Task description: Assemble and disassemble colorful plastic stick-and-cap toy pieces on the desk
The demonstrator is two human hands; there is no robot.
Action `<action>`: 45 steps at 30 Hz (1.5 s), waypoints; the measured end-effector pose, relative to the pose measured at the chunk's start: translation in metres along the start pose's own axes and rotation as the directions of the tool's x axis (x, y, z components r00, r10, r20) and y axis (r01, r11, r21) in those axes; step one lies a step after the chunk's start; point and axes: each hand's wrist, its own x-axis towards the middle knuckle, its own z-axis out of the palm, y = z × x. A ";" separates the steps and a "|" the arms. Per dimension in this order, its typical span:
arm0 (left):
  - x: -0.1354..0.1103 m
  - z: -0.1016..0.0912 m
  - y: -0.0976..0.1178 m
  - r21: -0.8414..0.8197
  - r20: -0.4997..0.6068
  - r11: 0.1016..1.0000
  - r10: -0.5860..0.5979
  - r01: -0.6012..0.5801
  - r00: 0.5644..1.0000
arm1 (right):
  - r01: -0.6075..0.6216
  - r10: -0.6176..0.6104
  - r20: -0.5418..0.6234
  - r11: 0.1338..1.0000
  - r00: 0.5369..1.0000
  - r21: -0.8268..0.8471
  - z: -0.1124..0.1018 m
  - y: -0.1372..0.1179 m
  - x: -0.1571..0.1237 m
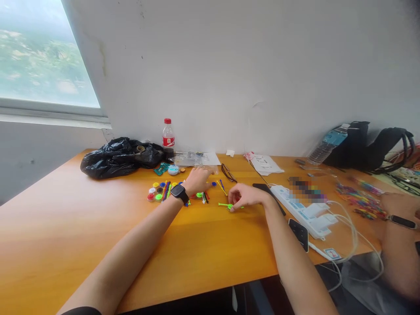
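Note:
My right hand [246, 195] is closed, thumb and fingertips pinching a bright green plastic piece [230, 207]; a thin green stick juts out to its left, just at the tabletop. My left hand [198, 179], with a black watch [179, 192] on its wrist, is stretched over small coloured plastic parts, its fingers apart and nothing visible in them. Round discs such as a green disc [159, 197] and a white disc [152, 190] lie left of the watch, beside coloured sticks [166, 191]. Between my hands are a yellow stick [222, 188] and a blue disc [214, 184]. My left forearm hides some parts.
Behind stand a black plastic bag [121, 158] and a red-capped bottle [168, 135]. Glasses [228, 173] lie near my hands. A white power strip [295, 210] with cables and a black device [299, 234] are on the right, where another person's arm [398, 240] reaches coloured pieces [361, 199].

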 end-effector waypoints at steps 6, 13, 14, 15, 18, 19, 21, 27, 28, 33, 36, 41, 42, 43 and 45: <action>0.001 -0.054 -0.017 -0.217 -0.191 0.976 -0.044 0.001 0.981 | 0.025 -0.021 -0.032 0.993 0.999 0.116 0.000 0.001 0.001; -0.003 -0.076 -0.003 -0.453 -0.033 0.885 0.107 -0.111 0.994 | 0.265 -0.106 -0.370 0.872 0.923 0.412 0.011 -0.014 0.013; -0.003 -0.075 0.002 -0.489 -0.002 0.860 0.168 -0.148 0.986 | 0.306 -0.100 -0.424 0.838 0.900 0.452 0.014 -0.016 0.017; -0.003 -0.073 0.006 -0.522 0.022 0.834 0.225 -0.181 0.974 | 0.340 -0.092 -0.461 0.802 0.883 0.491 0.018 -0.018 0.020; -0.003 -0.064 0.017 -0.562 0.022 0.790 0.310 -0.245 0.950 | 0.411 -0.086 -0.511 0.712 0.855 0.569 0.026 -0.024 0.028; -0.003 -0.061 0.019 -0.557 -0.002 0.788 0.314 -0.261 0.949 | 0.428 -0.086 -0.522 0.693 0.849 0.581 0.028 -0.026 0.030; -0.002 -0.055 0.023 -0.552 -0.033 0.787 0.310 -0.276 0.950 | 0.452 -0.083 -0.544 0.668 0.835 0.591 0.030 -0.028 0.032; 0.001 -0.045 0.027 -0.642 -0.029 0.731 0.276 -0.229 0.961 | 0.475 -0.061 -0.581 0.648 0.812 0.595 0.032 -0.028 0.034; 0.000 -0.044 0.028 -0.645 -0.035 0.729 0.272 -0.230 0.962 | 0.465 -0.061 -0.569 0.651 0.820 0.600 0.032 -0.029 0.034; 0.000 -0.036 0.027 -0.637 -0.060 0.740 0.233 -0.217 0.971 | 0.376 -0.038 -0.494 0.699 0.869 0.609 0.027 -0.029 0.031; 0.000 -0.030 0.027 -0.640 -0.053 0.744 0.209 -0.194 0.976 | 0.385 0.014 -0.548 0.697 0.837 0.606 0.017 -0.024 0.023; -0.002 -0.011 0.032 -0.588 0.080 0.791 0.264 -0.168 0.961 | 0.117 0.094 -0.347 0.834 0.933 0.540 0.000 -0.013 -0.001; -0.003 -0.007 0.034 -0.589 0.135 0.794 0.275 -0.146 0.952 | 0.053 0.095 -0.269 0.868 0.959 0.494 -0.001 -0.012 -0.005; -0.004 -0.002 0.035 -0.590 0.186 0.796 0.295 -0.133 0.937 | -0.003 0.093 -0.183 0.898 0.979 0.440 -0.002 -0.011 -0.009; -0.005 0.005 0.036 -0.576 0.265 0.807 0.333 -0.129 0.905 | -0.087 0.099 -0.021 0.940 0.995 0.331 -0.003 -0.011 -0.014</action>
